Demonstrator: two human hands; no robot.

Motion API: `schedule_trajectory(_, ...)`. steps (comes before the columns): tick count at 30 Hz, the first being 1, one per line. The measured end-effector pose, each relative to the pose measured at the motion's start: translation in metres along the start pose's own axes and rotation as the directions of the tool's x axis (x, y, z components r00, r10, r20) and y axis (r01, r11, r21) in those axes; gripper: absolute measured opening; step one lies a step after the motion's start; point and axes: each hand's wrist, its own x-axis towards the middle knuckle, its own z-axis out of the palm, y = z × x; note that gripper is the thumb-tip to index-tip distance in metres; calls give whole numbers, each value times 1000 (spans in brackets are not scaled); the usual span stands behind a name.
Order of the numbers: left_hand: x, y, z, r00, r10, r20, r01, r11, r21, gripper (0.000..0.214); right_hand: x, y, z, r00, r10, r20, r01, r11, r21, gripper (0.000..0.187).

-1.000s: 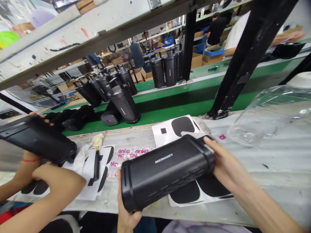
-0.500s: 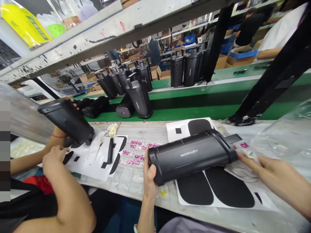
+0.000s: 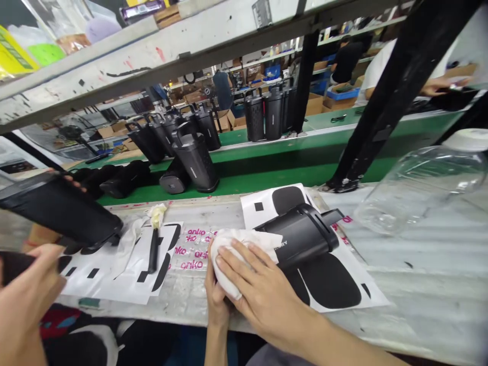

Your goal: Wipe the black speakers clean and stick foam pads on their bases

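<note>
A black portable speaker (image 3: 305, 236) with lettering on its side and a handle at its right end lies tilted above the bench. My left hand (image 3: 217, 305) grips its near left end, partly hidden behind the cloth. With fingers spread over a white cloth (image 3: 244, 235), my right hand (image 3: 267, 290) presses it onto that same end, covering part of the lettering. Beneath the speaker is a white sheet (image 3: 249, 218) carrying black cut-out shapes (image 3: 331, 279).
At left, a co-worker's hand (image 3: 34, 279) is near another black speaker (image 3: 68, 208). A black-handled brush-like tool (image 3: 153, 249) rests on a second sheet. Several speakers (image 3: 196, 162) stand on the green belt (image 3: 251, 170). A clear bottle (image 3: 423, 183) lies right, past a slanted black post (image 3: 373, 117).
My right hand has come from beyond the speaker's handle end to its left end, bringing the cloth onto the casing. The view has shifted rightward. The co-worker's near hand now holds something dark.
</note>
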Motion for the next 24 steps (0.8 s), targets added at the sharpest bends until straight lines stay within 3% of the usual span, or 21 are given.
schedule_trajectory(2,1,0,1,999,-12,32,13,998,-59,76,-10,13,-5,999,48,-24,-49,998,-44,45)
schedule_trajectory(5,1,2,3,998,-33,58,41,989,-144,78,-32,58,-21,948,299,-107,-309,946,-100,47)
schedule_trajectory(6,1,3,4,998,-36,57,45,987,-158,78,-41,77,-29,893,432,-125,-442,894,-69,47)
schedule_trajectory(7,1,4,4,998,-34,54,43,986,-162,78,-49,95,-37,810,571,-135,-578,816,-9,47)
schedule_trajectory(9,1,6,5,998,-31,54,40,985,-168,80,-64,126,-57,572,812,-119,-796,584,160,47)
schedule_trajectory(11,0,10,5,997,-33,68,45,984,-175,80,-76,145,-73,394,914,-94,-877,404,258,54)
schedule_trajectory(12,0,13,6,997,-31,74,44,983,-179,80,-81,148,-78,354,931,-86,-887,364,283,57)
schedule_trajectory(15,0,23,9,997,3,81,12,982,-189,83,-87,142,-78,349,936,-47,-867,342,364,57)
schedule_trajectory(19,-1,37,13,995,-8,97,26,983,-184,81,-83,121,-65,441,898,2,-777,380,501,47)
schedule_trajectory(24,-1,39,16,997,43,66,-40,998,-53,76,-87,108,-68,495,868,52,-743,391,543,44)
